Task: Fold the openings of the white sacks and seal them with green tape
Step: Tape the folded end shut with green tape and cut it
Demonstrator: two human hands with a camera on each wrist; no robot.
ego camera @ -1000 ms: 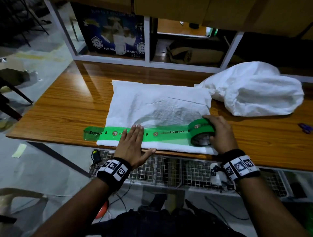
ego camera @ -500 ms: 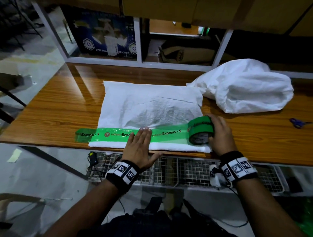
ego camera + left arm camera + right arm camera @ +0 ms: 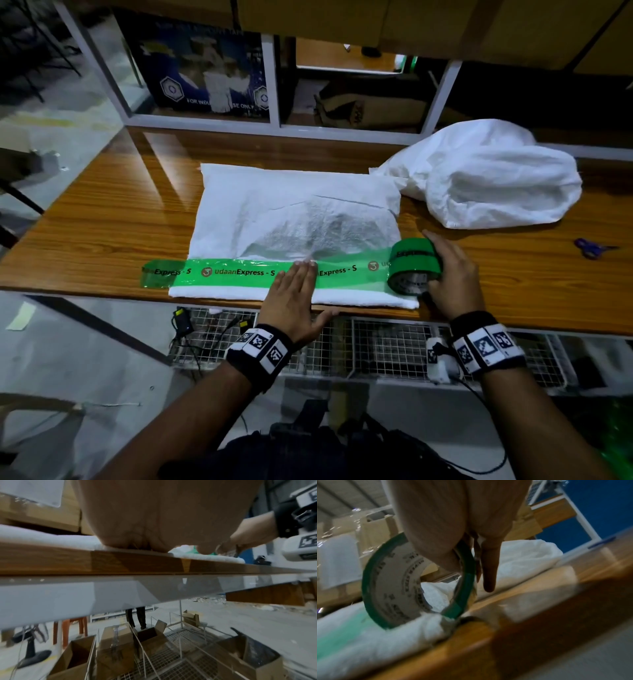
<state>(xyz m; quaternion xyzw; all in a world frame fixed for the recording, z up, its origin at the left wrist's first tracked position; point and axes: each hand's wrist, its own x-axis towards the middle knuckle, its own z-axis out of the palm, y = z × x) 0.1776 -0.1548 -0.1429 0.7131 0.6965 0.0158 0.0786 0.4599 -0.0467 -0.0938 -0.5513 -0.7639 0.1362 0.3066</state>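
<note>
fingers [image 3: 303,274] of the left hand [image 3: 291,301] are lying pressed together, flattening green tape [image 3: 239,272] on the folded sack [image 3: 294,219]; right hand [image 3: 448,274] is gripping the roll [image 3: 412,265], best kept taut

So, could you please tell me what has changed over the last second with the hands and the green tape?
The left hand, flat on the laid green tape strip, slid rightward along it toward the roll, smoothing it onto the flat white woven sack. The right hand kept its grip on the green tape roll near the sack's right edge. The bulging white sack and the wooden table stayed put.
</note>
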